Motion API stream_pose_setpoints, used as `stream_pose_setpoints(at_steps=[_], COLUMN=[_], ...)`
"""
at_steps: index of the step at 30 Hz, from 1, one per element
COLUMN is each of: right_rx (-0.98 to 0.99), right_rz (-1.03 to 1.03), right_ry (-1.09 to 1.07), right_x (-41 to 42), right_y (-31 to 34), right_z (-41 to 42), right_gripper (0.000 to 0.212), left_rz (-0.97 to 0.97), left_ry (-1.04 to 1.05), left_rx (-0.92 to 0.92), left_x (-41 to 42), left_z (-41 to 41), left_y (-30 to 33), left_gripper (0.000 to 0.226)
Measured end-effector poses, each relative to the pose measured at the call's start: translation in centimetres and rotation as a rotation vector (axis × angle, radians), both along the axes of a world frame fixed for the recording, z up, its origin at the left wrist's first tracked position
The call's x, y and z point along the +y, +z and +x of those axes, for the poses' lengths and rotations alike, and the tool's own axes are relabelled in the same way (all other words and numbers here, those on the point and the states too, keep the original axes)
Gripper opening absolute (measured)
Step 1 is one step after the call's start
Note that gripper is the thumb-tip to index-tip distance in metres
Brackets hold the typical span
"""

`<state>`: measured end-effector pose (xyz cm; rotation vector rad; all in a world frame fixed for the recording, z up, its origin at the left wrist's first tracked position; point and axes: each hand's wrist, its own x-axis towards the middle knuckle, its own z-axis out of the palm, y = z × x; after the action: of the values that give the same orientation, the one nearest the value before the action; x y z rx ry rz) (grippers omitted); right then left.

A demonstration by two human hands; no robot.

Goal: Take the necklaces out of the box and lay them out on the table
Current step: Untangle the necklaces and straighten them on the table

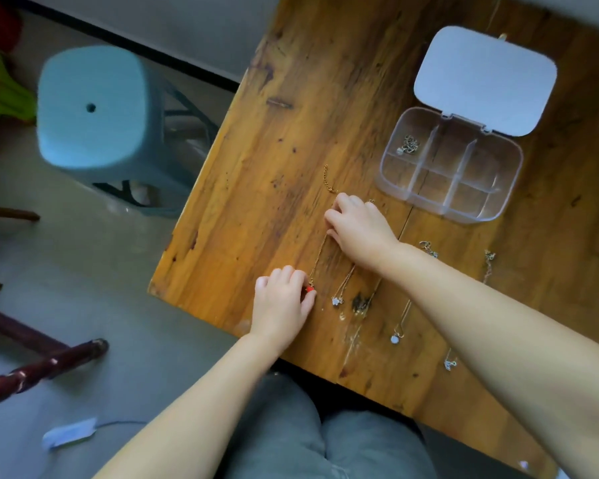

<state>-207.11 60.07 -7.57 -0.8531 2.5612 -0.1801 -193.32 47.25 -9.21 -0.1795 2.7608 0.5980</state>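
Observation:
A clear plastic box [450, 167] with its white lid [484, 77] flipped open sits at the back right of the wooden table [291, 133]. One silver necklace [408, 145] lies bunched in its far-left compartment. A gold necklace with a red pendant [320, 250] is stretched along the table's left side. My left hand [282, 302] pinches the red pendent end; my right hand [358, 229] presses the chain near its clasp end. Several silver necklaces [339, 293] lie in a row to the right, partly under my right forearm.
A light blue plastic stool [94, 112] stands on the floor left of the table. Dark red wooden chair legs [42, 369] and a white tag [70, 432] lie at the lower left. My knees in grey trousers [291, 437] are under the table's near edge.

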Motion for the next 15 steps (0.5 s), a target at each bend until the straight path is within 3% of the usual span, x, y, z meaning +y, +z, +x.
stream_pose_setpoints(at_steps=[2,4,8,11,15], right_rx=[-0.007,-0.102,-0.599,-0.904,-0.945], right_rz=[-0.037,-0.216,-0.81,-1.337,-1.673], right_ry=[-0.011,-0.148,-0.716,-0.992,-1.126], right_x=[0.1,0.2,2.1,4.9,9.0], right_y=[0.1,0.5,2.9,6.0,9.2], right_z=[0.1,0.3,-0.7,-2.3,-4.5], right_gripper=[0.018,0.01,0.014,0.022,0.025], left_rz=[0.053,0.112,0.256,0.405,0.55], left_ry=[0.041,0.089,0.114,0.056,-0.048], left_rx=[0.001,0.06,0.243,0.339,0.461], left_x=[0.1,0.0,0.6,2.4,6.3], left_z=[-0.4,-1.0,-4.5,-8.5,-13.6], left_y=[0.4,1.1,3.7,5.9,7.8], left_gripper=[0.018,0.016,0.012,0.016,0.018])
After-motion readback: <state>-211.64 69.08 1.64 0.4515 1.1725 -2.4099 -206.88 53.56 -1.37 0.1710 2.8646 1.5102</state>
